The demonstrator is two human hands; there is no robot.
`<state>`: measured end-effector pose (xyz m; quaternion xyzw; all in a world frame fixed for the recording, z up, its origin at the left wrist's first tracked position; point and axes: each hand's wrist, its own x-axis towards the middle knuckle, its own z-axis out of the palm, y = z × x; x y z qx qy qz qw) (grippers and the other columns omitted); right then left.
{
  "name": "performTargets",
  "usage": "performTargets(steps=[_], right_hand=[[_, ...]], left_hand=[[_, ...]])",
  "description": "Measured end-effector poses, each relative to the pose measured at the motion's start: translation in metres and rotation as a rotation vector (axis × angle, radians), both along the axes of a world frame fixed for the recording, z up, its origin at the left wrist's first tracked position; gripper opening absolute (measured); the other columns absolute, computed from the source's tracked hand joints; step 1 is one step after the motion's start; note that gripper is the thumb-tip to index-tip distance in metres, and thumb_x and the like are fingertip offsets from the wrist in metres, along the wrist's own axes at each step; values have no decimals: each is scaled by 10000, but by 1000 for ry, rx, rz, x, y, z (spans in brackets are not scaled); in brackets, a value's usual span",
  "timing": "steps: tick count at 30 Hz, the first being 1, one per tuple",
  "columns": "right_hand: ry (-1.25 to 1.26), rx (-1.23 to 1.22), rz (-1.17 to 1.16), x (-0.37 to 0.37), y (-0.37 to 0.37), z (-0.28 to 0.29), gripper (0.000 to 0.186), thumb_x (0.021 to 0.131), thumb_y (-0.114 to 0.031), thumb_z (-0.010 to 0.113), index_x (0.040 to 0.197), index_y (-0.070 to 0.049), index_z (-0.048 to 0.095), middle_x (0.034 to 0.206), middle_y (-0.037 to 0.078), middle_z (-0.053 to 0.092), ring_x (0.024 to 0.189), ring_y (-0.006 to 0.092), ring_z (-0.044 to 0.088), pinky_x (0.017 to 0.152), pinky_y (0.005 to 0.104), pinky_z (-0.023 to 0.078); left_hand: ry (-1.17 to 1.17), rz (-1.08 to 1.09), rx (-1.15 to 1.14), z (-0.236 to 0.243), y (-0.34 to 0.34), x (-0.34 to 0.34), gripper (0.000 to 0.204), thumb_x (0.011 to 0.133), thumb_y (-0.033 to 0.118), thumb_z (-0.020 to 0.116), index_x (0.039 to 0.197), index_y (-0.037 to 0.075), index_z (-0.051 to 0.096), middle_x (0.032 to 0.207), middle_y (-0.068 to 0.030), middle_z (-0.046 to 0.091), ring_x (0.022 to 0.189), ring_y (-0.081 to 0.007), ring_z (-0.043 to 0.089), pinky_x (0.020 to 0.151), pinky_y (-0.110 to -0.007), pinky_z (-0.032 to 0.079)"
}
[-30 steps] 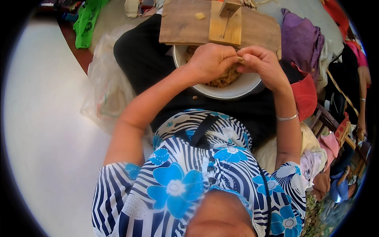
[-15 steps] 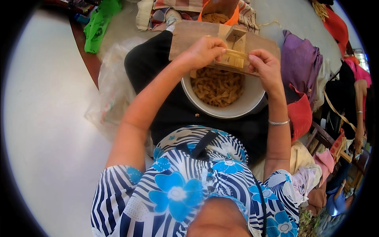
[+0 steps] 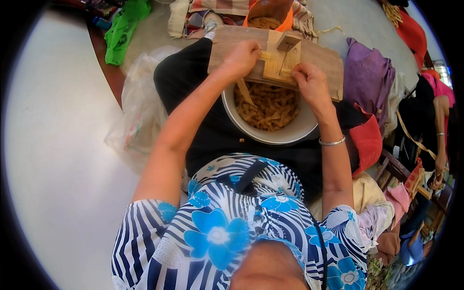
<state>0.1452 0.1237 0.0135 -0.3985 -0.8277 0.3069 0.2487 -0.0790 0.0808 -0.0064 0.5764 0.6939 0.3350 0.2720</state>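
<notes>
A wooden board [image 3: 319, 55] lies across my lap, carrying a pale grooved block [image 3: 272, 67] with a small upright wooden piece [image 3: 289, 40] and a thin rod. My left hand [image 3: 244, 59] is closed at the block's left side on a yellowish strip [image 3: 265, 55]. On the right, the thumb and fingers of my right hand [image 3: 311, 81] pinch the strip's other end beside the block. The strip's middle is hard to tell from the grooves. Below the board, a metal basin [image 3: 270, 140] holds many brownish-yellow pieces [image 3: 268, 108]. One longer piece [image 3: 245, 92] slants down from near my left wrist.
An orange bucket [image 3: 286, 23] with similar pieces stands beyond the board. Purple cloth [image 3: 367, 72] and a red fabric piece [image 3: 366, 140] lie on the right. Clear plastic [image 3: 140, 101] and a green bag [image 3: 123, 36] are at the left. Another person's arm [image 3: 441, 135] shows far right.
My left hand has moved left, and my right hand has come slightly left and down. The strip, earlier stretched in front of the rod, is now lower against the block. A longer piece now slants over the basin.
</notes>
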Motion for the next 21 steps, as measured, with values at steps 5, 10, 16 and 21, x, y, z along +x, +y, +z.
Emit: performTargets(steps=[5,10,16,21], right_hand=[[174,483,4,-17,-25,31,64,812,-105,599,828,-48,624,826,184,603,754,368,586,643,430,467],[51,226,-44,-16,-40,22,108,839,-147,598,818,-43,618,758,165,595,642,323,556,571,402,447],[-23,-515,129,22,-64,15,267,886,-168,580,700,24,583,535,-10,457,527,75,382,470,277,344],[848,-1180,195,12,-107,63,231,914,-174,585,1029,5,673,589,-23,510,491,61,449,496,206,364]], left_hand=[[-394,-50,-171,28,-37,28,163,889,168,549,851,16,593,698,-86,611,573,-136,557,528,-296,447],[-825,-179,-332,51,-52,61,185,923,198,525,847,42,588,614,-27,540,490,-79,447,454,-219,371],[-362,-314,-26,31,-45,33,294,925,241,558,770,3,636,609,-21,555,574,-78,484,525,-251,399],[-852,-294,-96,24,-60,66,294,947,236,524,837,-7,646,666,2,566,600,-72,464,555,-235,393]])
